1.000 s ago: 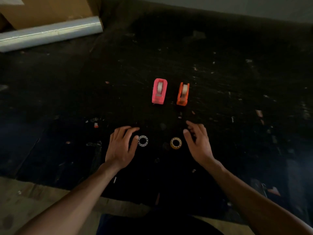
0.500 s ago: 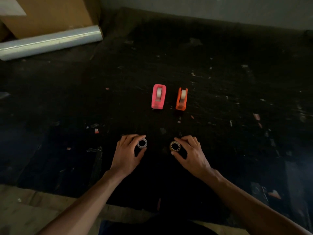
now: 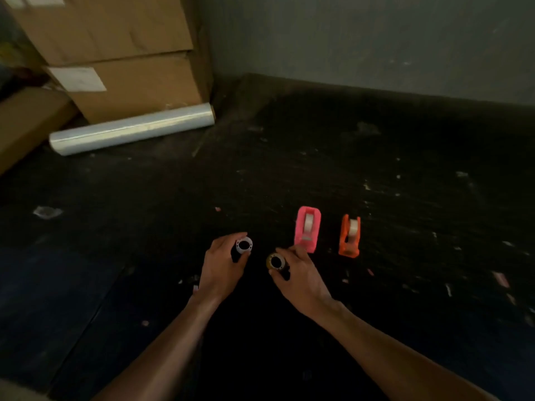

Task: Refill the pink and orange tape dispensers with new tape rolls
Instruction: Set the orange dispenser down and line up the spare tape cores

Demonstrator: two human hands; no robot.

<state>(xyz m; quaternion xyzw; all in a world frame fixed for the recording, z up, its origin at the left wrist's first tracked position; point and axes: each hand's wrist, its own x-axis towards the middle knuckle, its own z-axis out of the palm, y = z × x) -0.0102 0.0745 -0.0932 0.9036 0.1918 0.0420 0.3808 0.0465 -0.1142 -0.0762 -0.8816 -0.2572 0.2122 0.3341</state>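
Note:
A pink tape dispenser [image 3: 308, 228] and a smaller orange tape dispenser [image 3: 350, 235] stand side by side on the dark floor, each with a pale roll in it. My left hand [image 3: 223, 267] grips a white-cored tape roll [image 3: 244, 246] between thumb and fingers. My right hand [image 3: 299, 277] grips a yellowish-cored tape roll [image 3: 276, 261], its fingertips just in front of the pink dispenser. Both rolls are tilted with their open cores towards me and appear lifted off the floor.
A roll of clear stretch film [image 3: 131, 130] lies at the back left against stacked cardboard boxes [image 3: 115, 56]. A grey wall [image 3: 376, 39] closes the back. Small scraps of paper and tape litter the dark floor [image 3: 405, 183].
Both hands closed on the two rolls that lay flat on the floor and raised them, tilting them. The view swung left and up, so the dispensers now sit to the right.

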